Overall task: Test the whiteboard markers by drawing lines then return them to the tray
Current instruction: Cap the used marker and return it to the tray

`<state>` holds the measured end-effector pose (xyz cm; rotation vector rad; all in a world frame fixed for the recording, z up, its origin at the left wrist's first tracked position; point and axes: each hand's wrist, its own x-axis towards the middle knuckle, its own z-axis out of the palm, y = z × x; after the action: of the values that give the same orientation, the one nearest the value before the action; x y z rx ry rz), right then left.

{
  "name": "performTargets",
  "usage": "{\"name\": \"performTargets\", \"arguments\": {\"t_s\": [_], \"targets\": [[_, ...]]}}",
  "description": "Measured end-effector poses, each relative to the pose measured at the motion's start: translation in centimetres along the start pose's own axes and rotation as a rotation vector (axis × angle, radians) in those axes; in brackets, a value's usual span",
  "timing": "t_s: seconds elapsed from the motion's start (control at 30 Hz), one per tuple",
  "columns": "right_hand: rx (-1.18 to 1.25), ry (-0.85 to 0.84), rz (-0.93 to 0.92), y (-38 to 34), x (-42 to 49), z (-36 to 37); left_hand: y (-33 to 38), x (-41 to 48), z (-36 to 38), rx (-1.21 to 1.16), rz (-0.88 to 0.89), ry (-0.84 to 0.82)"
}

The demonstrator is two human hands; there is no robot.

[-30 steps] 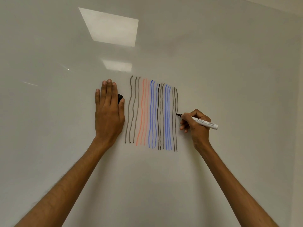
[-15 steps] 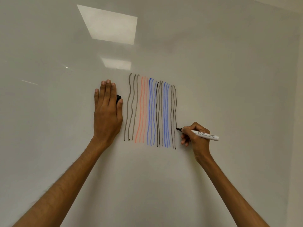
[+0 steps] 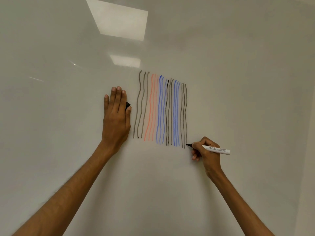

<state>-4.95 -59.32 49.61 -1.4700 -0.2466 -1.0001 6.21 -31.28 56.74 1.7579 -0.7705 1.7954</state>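
The left hand (image 3: 117, 116) lies flat on the whiteboard (image 3: 238, 82), fingers straight, pressing a small black piece (image 3: 127, 105), probably the cap. To its right stand wavy grey, orange, blue and black lines (image 3: 160, 109). Further right, the right hand (image 3: 207, 152) pinches the marker (image 3: 215, 149) near its tip, which touches the foot of the last line. The barrel looks light, stiff and smooth, so a grip close to the tip seems steadiest. No tray shows.

Whiteboard (image 3: 247, 86) with bare surface above, below and right of the block of drawn lines (image 3: 160, 109), bounded by the left hand (image 3: 116, 116) lying flat just left of the lines and the right hand (image 3: 207, 154) holding a marker (image 3: 215, 149) at their lower right corner.
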Motion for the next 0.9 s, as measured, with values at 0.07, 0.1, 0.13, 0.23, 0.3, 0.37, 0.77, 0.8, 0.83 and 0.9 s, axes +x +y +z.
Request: {"name": "performTargets", "arguments": {"t_s": [0.07,0.1,0.13,0.23,0.3,0.37,0.77,0.8,0.83,0.9], "targets": [[-0.010,-0.003,0.003,0.0,-0.2,-0.1,0.0,-0.8,-0.2,0.001,-0.002,-0.015],[-0.018,-0.007,0.004,0.0,-0.3,-0.1,0.0,-1.2,-0.3,-0.003,-0.005,-0.023],[-0.024,-0.011,0.004,0.0,-0.5,-0.1,0.1,-1.6,-0.4,-0.009,-0.010,-0.031],[-0.020,-0.008,0.025,0.0,-0.9,-0.2,0.2,-2.3,-0.8,-0.034,-0.035,-0.055],[0.015,0.007,0.067,0.0,-1.3,-0.2,0.4,-2.4,-1.1,-0.054,-0.059,-0.078],[0.076,0.037,0.128,-0.1,-2.2,-0.2,0.4,-2.7,-1.6,-0.090,-0.088,-0.108],[0.209,0.031,0.486,3.3,-16.5,1.5,4.2,-18.4,-8.6,-0.330,-0.362,-0.405],[0.231,0.033,0.525,3.8,-18.0,1.8,5.0,-20.4,-9.5,-0.390,-0.400,-0.438],[0.259,0.031,0.564,4.3,-19.6,2.1,5.9,-22.3,-10.6,-0.489,-0.488,-0.483],[0.295,0.017,0.654,5.1,-22.9,2.6,7.7,-25.6,-12.7,-0.600,-0.584,-0.585]]}}
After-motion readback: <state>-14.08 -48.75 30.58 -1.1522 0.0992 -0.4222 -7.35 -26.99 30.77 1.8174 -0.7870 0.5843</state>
